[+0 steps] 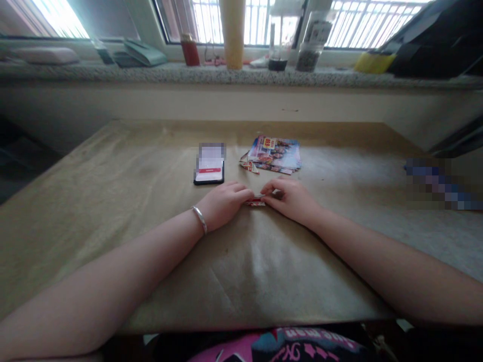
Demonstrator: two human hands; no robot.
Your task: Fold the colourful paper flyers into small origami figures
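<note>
Low over the middle of the table, a small folded strip of printed red and white paper [256,201] lies between my two hands. My left hand [226,201], with a silver bangle at the wrist, has its fingers closed on the strip's left end. At the right end, my right hand [289,198] pinches the paper between thumb and fingers. Just beyond are a stack of colourful printed sheets [279,153] and a folded paper piece [249,165] at its left corner. A phone [210,173] with a lit, partly blurred screen lies beyond my left hand.
A tan cover lies over the table [151,161]. A blurred bluish item [437,183] rests at the right edge. On the stone windowsill [151,75] stand a red jar [190,50], a tall yellow cylinder [233,35] and other containers. A dark bag-like shape [441,45] is at the right.
</note>
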